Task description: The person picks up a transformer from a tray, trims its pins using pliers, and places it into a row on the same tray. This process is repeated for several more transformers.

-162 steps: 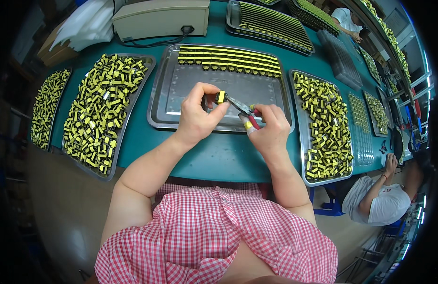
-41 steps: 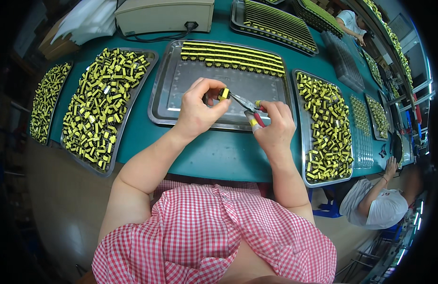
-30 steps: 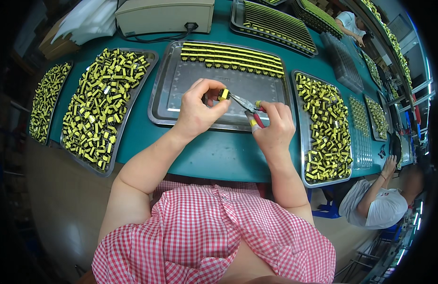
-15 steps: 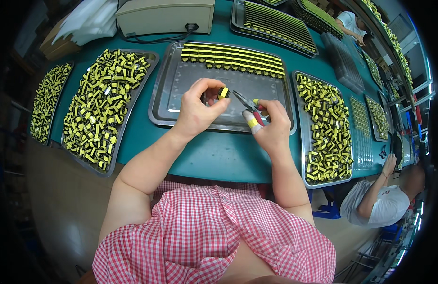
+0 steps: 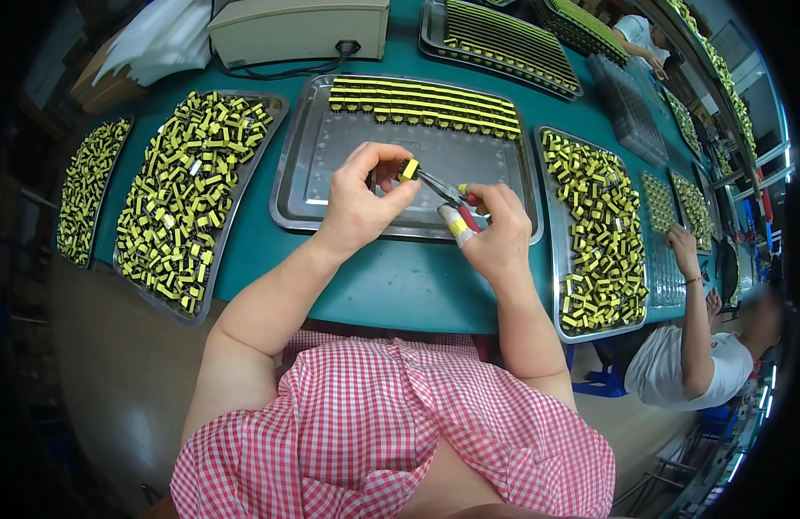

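while your left hand [image 5: 358,195] pinches the yellow-and-black block [image 5: 409,169] and your right hand [image 5: 497,227] is curled round the pliers [image 5: 452,196], a slipping grip could scratch the block.

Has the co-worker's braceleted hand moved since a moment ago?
Yes: the braceleted hand moved up and left in view, to the clear plastic tray's right edge.
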{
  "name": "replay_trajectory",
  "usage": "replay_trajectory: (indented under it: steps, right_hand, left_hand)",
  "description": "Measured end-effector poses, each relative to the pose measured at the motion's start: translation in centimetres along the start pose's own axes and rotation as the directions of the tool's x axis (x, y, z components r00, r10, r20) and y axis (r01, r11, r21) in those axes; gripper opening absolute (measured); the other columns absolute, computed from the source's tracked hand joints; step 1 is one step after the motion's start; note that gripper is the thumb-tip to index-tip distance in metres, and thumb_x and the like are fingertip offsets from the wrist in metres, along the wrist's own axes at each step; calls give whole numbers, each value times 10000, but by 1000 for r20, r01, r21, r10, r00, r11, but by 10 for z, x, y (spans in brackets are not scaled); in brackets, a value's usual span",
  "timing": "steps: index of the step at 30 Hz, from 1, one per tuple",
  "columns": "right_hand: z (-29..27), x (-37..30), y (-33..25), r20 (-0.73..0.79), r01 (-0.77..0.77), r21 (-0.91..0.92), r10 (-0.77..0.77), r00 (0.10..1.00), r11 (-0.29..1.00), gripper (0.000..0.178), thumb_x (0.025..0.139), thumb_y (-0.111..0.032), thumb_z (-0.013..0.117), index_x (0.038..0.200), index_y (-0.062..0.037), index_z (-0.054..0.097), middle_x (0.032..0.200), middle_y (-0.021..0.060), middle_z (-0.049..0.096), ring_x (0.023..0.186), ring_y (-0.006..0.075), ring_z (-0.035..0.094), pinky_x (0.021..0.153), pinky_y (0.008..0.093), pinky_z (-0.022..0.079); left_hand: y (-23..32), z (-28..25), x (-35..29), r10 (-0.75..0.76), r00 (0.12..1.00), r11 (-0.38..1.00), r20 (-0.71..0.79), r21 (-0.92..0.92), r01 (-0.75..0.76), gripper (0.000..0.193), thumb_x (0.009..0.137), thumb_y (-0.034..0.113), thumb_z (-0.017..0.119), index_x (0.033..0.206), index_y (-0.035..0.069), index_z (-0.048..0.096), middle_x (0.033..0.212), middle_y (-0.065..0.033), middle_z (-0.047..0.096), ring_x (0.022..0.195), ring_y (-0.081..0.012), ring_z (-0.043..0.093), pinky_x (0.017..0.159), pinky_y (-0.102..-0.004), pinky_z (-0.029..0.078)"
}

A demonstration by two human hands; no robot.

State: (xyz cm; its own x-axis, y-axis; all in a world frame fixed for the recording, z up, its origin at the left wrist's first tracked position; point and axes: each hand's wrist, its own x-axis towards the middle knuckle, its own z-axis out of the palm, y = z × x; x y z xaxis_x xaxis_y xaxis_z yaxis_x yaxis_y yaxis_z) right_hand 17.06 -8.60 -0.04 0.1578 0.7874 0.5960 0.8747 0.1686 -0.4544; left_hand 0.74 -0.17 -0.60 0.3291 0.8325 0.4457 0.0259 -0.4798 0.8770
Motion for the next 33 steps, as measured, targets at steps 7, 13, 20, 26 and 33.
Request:
replay_trajectory:
  steps: [7, 13, 20, 26, 33]
  right_hand:
    - [-2, 0, -1, -8, -2, -4, 2, 1000, 1000, 274, 616, -114, 788, 809, -37, 609, 707, 72, 581, 622, 201, 582, 563, 298, 471]
    - [-7, -2, -1, -3, 22, -73, -22, 1000, 997, 268, 609, -117, 789, 791, -41, 607, 689, 69, 581, 619, 208, 583, 546, 304, 462]
    - [0, -3, -4, 3, -36, -7, 36, 999, 999, 287, 634, -124, 781, 843, -32, 607, 725, 81, 587, 648, 212, 595, 575, 300, 478]
    - [0, -3, -1, 14, -106, 40, 106, 994, 994, 293, 658, -136, 770, 867, -20, 601, 745, 100, 591, 644, 222, 601, 595, 296, 485]
    - [-3, -2, -5, 103, -136, 31, 132, 986, 990, 262, 682, -128, 750, 868, -19, 601, 746, 107, 600, 651, 228, 611, 595, 308, 490]
  left_hand:
    - [1, 2, -1, -8, 1000, 1000, -6, -8, 8, 252, 679, 46, 685, 913, 27, 591, 805, -24, 553, 639, -86, 477, 600, -222, 426]
    - [2, 3, -4, -35, 999, 999, 21, -16, 35, 257, 702, 37, 688, 937, 10, 588, 789, 7, 564, 698, -59, 481, 623, -192, 405]
    - [0, 2, -2, -60, 998, 994, 17, -87, 62, 255, 715, 58, 692, 940, 3, 586, 834, -24, 582, 685, -75, 499, 626, -216, 435]
    - [-6, 0, 0, -133, 988, 950, 75, -273, 149, 266, 788, 83, 653, 1022, -16, 574, 876, -34, 601, 783, -76, 550, 655, -209, 438]
    - [-4, -2, 2, -221, 960, 915, 169, -306, 264, 284, 816, 95, 623, 1062, -29, 560, 888, -67, 620, 773, -112, 584, 654, -223, 450]
